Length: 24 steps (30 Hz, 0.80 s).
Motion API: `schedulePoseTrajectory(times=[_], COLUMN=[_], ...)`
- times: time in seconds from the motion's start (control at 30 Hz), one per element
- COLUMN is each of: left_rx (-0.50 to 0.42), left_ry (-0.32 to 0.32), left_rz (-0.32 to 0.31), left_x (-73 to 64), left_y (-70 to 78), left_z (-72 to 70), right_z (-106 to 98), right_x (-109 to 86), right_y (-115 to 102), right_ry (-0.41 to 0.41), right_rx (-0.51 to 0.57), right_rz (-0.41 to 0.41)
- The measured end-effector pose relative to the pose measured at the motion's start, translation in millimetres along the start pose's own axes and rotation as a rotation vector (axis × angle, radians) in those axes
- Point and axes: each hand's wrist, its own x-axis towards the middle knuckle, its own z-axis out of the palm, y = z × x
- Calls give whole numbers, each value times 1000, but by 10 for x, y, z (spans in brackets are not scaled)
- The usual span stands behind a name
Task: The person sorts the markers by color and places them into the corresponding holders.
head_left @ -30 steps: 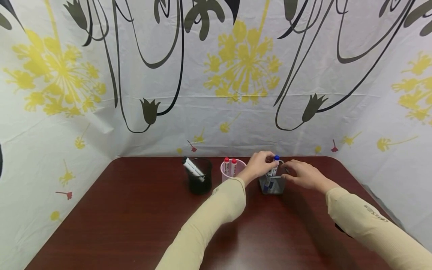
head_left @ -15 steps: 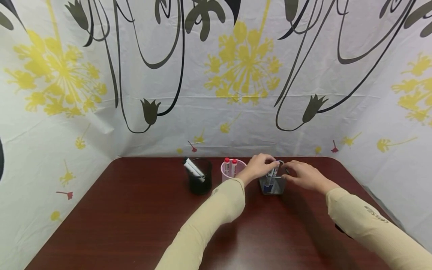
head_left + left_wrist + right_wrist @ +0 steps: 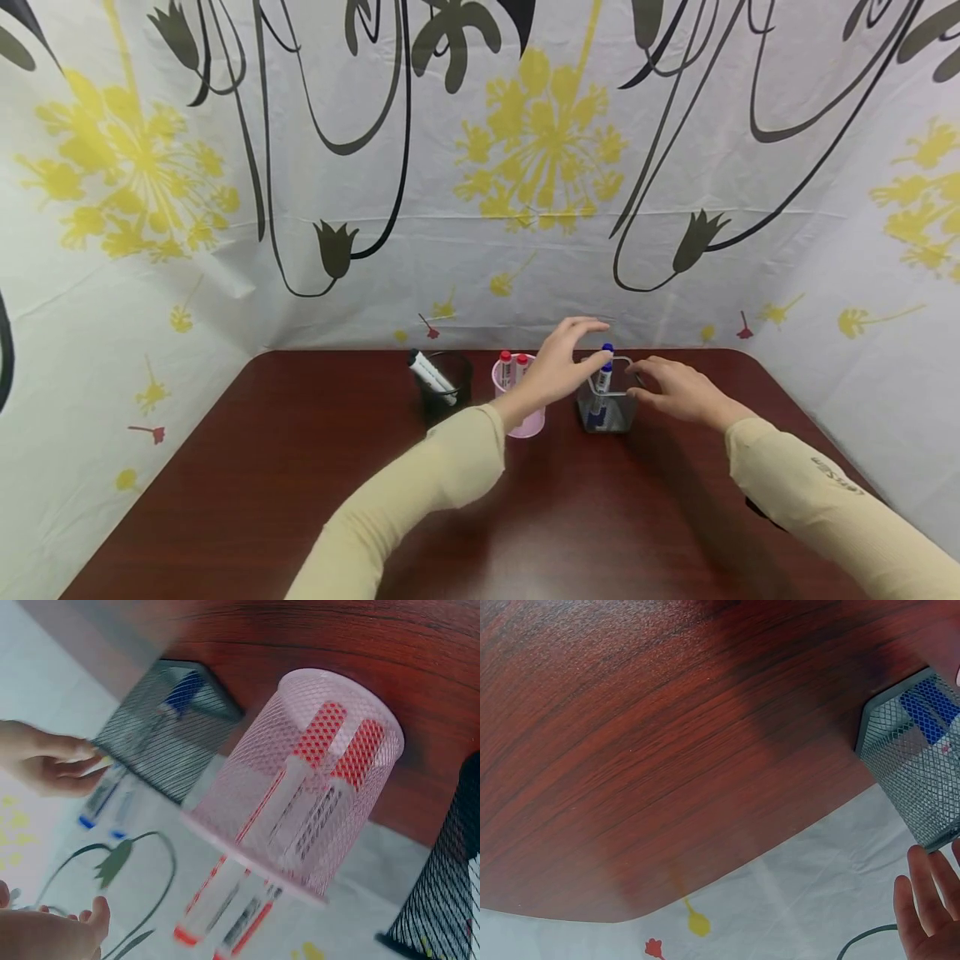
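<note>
Two blue-capped whiteboard markers stand in a square dark mesh pen holder near the table's far edge. Just left of it my left hand is raised, its thumb and fingers spread apart with nothing between them. My right hand holds the holder's rim from the right side; in the left wrist view its fingertips meet that rim. A pink mesh cup, partly behind my left forearm, contains two red-capped markers.
At the left of the row stands a black mesh cup with black-capped markers leaning in it. All three containers are on a dark red-brown wooden table. A white floral-print sheet hangs behind.
My left hand pushed a blue marker down into the mesh holder, then let go, opened, and moved up and left. The right hand stayed at the rim.
</note>
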Motion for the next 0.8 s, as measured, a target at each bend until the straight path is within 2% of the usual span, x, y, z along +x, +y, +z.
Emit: schedulePoseTrajectory(times=[0.13,0.27,0.33,0.47,0.6,0.7,0.8], left_rx=[-20,64,118,205,346,452,547], left_ry=[29,28,30,28,-9,-52,-62], left_rz=[85,161,177,161,135,111,77], left_x=[-171,-374,-479,-665,-831,-959,-1086], left_y=[35,-2,-38,-131,-233,-293,-352], left_z=[-180,-350,-425,-565,-722,-861,-1002], right_z=[5,12,10,2,-3,-19,-53], right_x=[-1,-5,-12,-26,-40,-62,-97], right_y=[5,8,13,29,37,37,25], right_ry=[6,22,27,28,31,41,55], right_rx=[-4,-9,-11,-13,-7,3,15], right_rz=[3,-9,-17,-22,-20,3,47])
